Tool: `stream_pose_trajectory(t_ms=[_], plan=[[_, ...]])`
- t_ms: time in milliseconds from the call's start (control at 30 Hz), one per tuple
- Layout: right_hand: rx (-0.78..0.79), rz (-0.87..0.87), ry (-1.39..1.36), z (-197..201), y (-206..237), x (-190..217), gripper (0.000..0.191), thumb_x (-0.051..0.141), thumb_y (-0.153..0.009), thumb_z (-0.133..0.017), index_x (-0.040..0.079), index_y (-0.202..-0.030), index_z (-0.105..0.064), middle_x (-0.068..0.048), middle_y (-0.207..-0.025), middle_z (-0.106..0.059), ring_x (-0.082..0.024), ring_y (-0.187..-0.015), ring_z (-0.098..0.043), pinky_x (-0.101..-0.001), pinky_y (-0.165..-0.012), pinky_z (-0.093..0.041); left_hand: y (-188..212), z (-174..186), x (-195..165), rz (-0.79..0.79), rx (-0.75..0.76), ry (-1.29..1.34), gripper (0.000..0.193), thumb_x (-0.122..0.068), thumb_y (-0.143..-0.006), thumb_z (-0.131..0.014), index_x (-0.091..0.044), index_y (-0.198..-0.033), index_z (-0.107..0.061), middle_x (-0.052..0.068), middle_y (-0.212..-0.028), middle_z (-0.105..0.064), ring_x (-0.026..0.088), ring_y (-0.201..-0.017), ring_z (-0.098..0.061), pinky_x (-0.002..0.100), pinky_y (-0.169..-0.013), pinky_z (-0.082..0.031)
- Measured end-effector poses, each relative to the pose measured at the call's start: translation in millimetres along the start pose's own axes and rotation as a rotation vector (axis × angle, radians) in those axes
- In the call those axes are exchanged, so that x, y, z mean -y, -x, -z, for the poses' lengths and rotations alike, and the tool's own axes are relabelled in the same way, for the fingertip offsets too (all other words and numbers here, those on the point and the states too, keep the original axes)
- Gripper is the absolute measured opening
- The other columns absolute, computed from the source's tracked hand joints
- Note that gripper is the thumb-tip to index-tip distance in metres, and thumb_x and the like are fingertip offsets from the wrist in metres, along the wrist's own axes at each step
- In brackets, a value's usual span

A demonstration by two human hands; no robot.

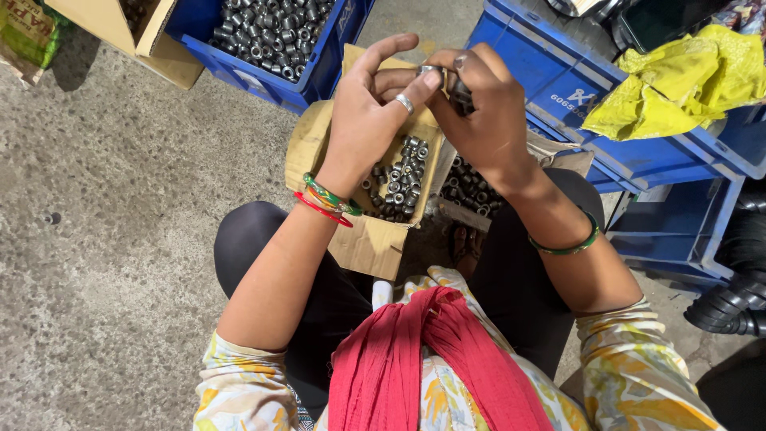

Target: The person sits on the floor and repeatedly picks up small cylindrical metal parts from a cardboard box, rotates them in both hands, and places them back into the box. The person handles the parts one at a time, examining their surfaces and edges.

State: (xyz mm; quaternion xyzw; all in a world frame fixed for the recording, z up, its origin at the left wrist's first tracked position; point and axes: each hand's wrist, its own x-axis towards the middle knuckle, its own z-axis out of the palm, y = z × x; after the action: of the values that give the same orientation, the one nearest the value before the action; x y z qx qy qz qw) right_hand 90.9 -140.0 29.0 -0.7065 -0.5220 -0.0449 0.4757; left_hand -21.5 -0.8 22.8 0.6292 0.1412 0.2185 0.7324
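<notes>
Both hands (427, 100) above cardboard box (375, 239), crates crowding

Two hands are seen, the left hand (369, 112) and the right hand (483, 112), met over one small metal ring (428, 71). Below the grip, two cardboard boxes (375, 239) of metal sleeves (399, 179), too many to count, are seen. Beyond it, three blue crates (327, 56) and one yellow cloth (678, 80) are counted.
</notes>
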Motion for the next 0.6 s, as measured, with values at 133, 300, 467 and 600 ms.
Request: stream_pose_trajectory(t_ms=[133,300,467,600], plan=[[0.000,-0.033,-0.087,-1,-3,-4,0.023,0.007,-0.098,-0.080,0.001,-0.119,-0.071,-0.008,-0.093,-0.062,-0.015,-0.076,-0.059,-0.0299,-0.065,-0.046,0,5,-4,0.116,0.047,0.177,0.056,-0.021,-0.100,-0.068,-0.003,-0.150,-0.049,0.005,-0.097,-0.074,0.007,-0.088,-0.064,0.020,-0.076,-0.052],[0.002,-0.027,-0.067,-6,-2,-7,0.023,0.005,-0.097,-0.079,0.002,-0.119,-0.071,-0.009,-0.095,-0.063,-0.015,-0.079,-0.061,-0.0292,-0.066,-0.047,1,3,1,0.079,0.011,0.091,0.058,-0.021,-0.100,-0.069,-0.004,-0.151,-0.045,0.007,-0.110,-0.072,0.008,-0.101,-0.069,0.021,-0.085,-0.058],[-0.016,0.038,-0.053,-11,0,-5,0.022,0.007,-0.103,-0.080,0.002,-0.122,-0.069,-0.009,-0.103,-0.065,-0.014,-0.086,-0.065,-0.0282,-0.072,-0.051,-2,1,7,-0.039,-0.080,-0.177,0.066,-0.015,-0.097,-0.079,-0.001,-0.150,-0.042,0.014,-0.104,-0.066,0.013,-0.092,-0.064,0.024,-0.079,-0.053],[-0.004,-0.042,-0.047,-8,-1,-2,0.023,0.006,-0.099,-0.079,0.002,-0.120,-0.071,-0.009,-0.095,-0.062,-0.015,-0.077,-0.060,-0.0292,-0.067,-0.047,-1,6,5,0.037,0.010,0.140,0.064,-0.013,-0.100,-0.071,-0.005,-0.154,-0.037,0.010,-0.110,-0.072,0.011,-0.101,-0.067,0.023,-0.087,-0.054]])
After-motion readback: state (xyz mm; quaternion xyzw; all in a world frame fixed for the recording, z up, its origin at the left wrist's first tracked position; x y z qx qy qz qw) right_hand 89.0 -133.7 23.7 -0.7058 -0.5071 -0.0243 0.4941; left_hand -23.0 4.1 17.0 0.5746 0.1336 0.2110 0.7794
